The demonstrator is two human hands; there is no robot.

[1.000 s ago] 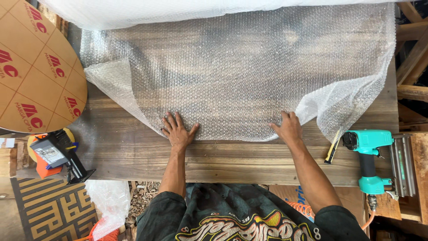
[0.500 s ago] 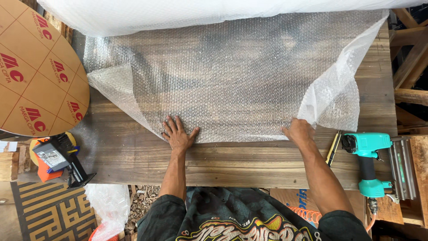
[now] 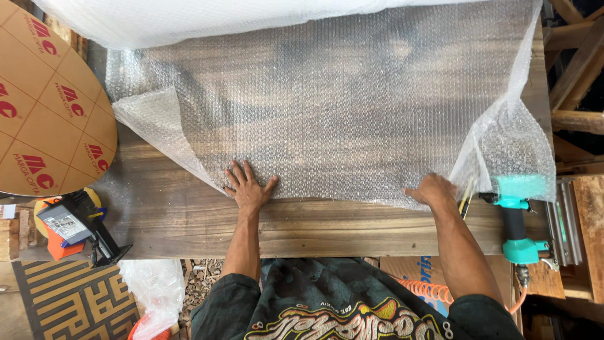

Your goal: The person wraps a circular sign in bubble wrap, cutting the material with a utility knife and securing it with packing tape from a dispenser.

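A wide sheet of clear bubble wrap (image 3: 352,119) lies spread over most of the dark wooden surface (image 3: 189,220), its near edge running just short of the surface's front. It is translucent, so the plank grain shows through. Its left corner is folded back on itself, and its right corner droops off the surface's end. A round cardboard-covered panel (image 3: 44,107) sits at the far left. A teal pneumatic nailer (image 3: 516,214) rests at the right. The left hand (image 3: 248,189) presses flat, fingers spread, on the wrap's near edge. The right hand (image 3: 434,191) is curled, pinning that edge.
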